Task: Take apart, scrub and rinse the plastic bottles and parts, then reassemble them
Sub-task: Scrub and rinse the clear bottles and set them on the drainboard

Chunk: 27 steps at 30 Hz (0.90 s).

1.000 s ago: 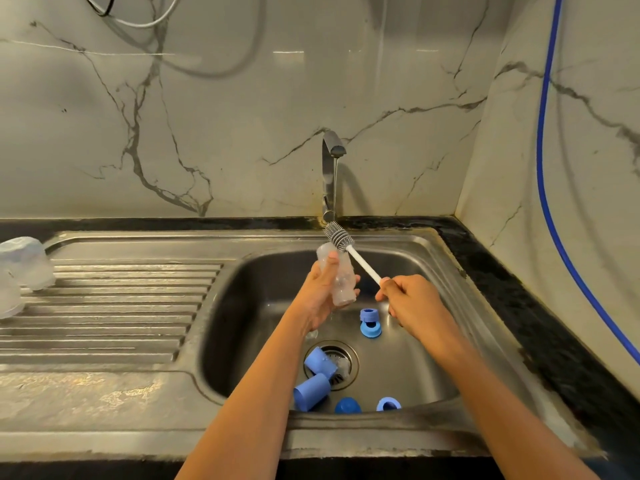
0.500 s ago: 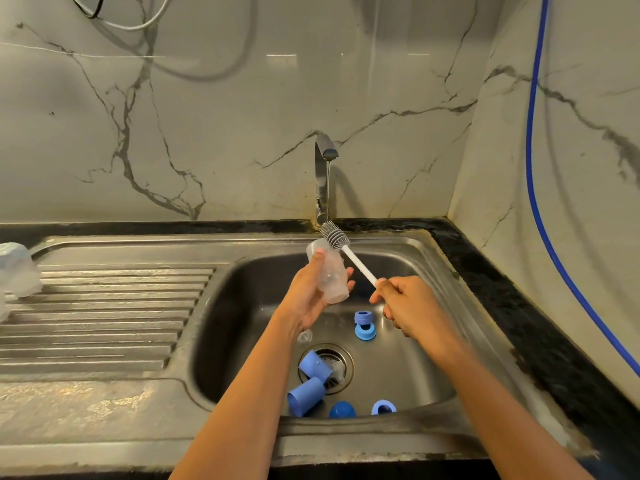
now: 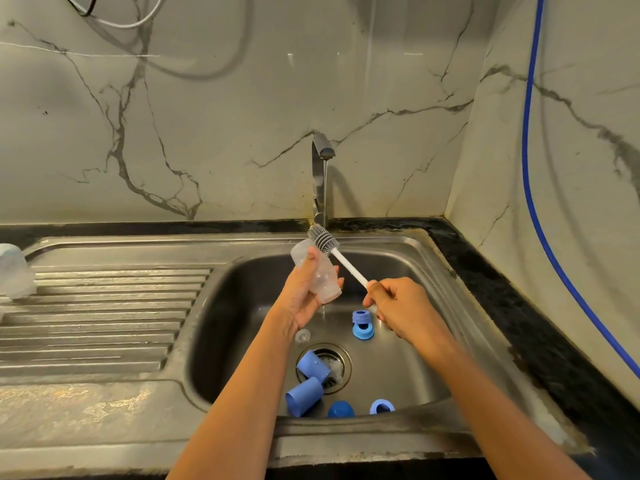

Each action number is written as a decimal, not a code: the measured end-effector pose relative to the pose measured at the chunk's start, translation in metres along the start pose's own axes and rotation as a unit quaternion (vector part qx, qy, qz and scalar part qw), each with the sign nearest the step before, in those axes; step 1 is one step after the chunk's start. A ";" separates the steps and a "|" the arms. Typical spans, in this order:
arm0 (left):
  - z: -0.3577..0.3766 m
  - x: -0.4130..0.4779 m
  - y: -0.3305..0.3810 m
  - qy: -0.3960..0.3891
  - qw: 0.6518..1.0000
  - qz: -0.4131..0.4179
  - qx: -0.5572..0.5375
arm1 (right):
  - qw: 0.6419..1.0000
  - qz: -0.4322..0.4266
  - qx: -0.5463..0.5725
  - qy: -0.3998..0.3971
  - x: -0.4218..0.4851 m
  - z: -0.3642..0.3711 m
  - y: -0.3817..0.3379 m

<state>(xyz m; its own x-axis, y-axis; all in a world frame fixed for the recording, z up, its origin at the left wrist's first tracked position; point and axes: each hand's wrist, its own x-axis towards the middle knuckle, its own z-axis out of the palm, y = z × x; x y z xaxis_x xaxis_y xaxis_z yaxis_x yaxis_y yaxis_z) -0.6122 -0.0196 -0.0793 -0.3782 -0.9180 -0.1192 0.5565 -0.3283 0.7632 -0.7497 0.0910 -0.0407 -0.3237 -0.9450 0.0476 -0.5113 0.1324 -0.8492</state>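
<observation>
— Left hand [image 3: 304,296] has its fingers curled round the clear bottle [image 3: 317,271], tilted above the steel sink [image 3: 398,258].
— And the room?
— Veined marble wall [image 3: 207,133], black counter [image 3: 502,289], a blue hose [image 3: 533,168] down the right side. The tap [image 3: 320,168] runs a thin stream.
— The other hand?
— Right hand [image 3: 398,306] pinches the white handle of the brush [image 3: 341,259]; its grey head sits outside the bottle, just beside the upper end.
— The loose parts?
— Blue cups [image 3: 304,396] by the drain and blue rings [image 3: 363,323] on the basin floor, below both hands. Another bottle [image 3: 14,271] stands on the drainboard [image 3: 104,306], well to the left.
</observation>
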 end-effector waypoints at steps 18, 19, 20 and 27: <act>-0.008 0.008 0.003 0.071 0.996 0.033 -0.033 | 0.996 0.048 -0.006 -0.075 0.002 -0.008 0.003; -0.010 0.009 0.003 0.088 0.995 0.037 -0.035 | 0.994 0.053 -0.008 -0.090 0.001 -0.009 0.002; -0.011 0.009 0.003 0.094 0.994 0.039 -0.028 | 0.994 0.053 -0.007 -0.096 0.001 -0.008 0.002; 0.000 -0.003 0.001 -0.019 0.998 -0.051 0.013 | 0.999 -0.003 -0.043 0.007 0.005 -0.007 0.004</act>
<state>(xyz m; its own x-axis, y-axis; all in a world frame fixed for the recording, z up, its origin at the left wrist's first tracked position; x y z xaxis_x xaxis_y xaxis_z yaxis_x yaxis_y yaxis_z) -0.6109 -0.0167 -0.0782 -0.4594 -0.8710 -0.1740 0.4940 -0.4133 0.7650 -0.7591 0.0893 -0.0397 -0.3315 -0.9415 0.0600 -0.5794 0.1530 -0.8006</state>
